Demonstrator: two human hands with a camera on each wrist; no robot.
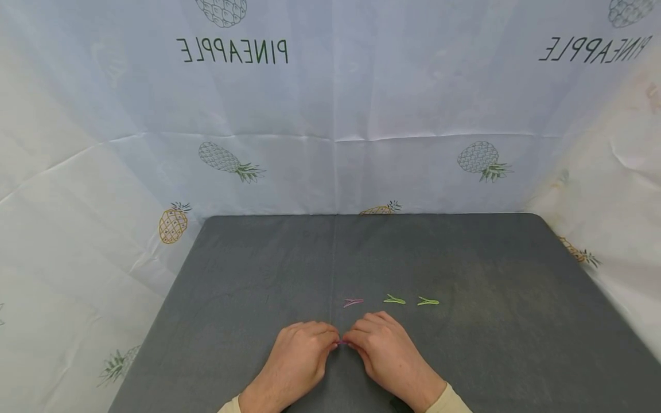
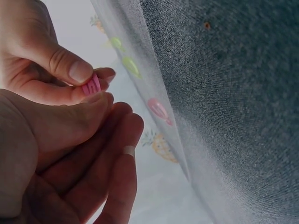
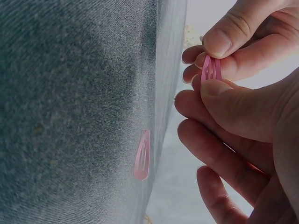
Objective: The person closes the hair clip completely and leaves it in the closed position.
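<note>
Between both hands is a pink snap hair clip (image 3: pixel 211 69), a small slotted teardrop shape. My left hand (image 1: pixel 302 350) pinches one end of it between thumb and fingertips. The other end is pinched by my right hand (image 1: pixel 382 351), its thumb lying over the clip in the right wrist view. Fingertips hide both ends of the clip. Just beyond the hands, a second pink hair clip (image 1: pixel 353 302) lies on the table with its prongs spread in a V. To its right lie two green hair clips, the nearer one (image 1: pixel 395 299) and the farther one (image 1: pixel 428 300), also spread.
The dark grey cloth-covered table (image 1: pixel 248 269) has a crease running down its middle. White fabric (image 1: pixel 330 103) printed with pineapples hangs behind the table and along its sides.
</note>
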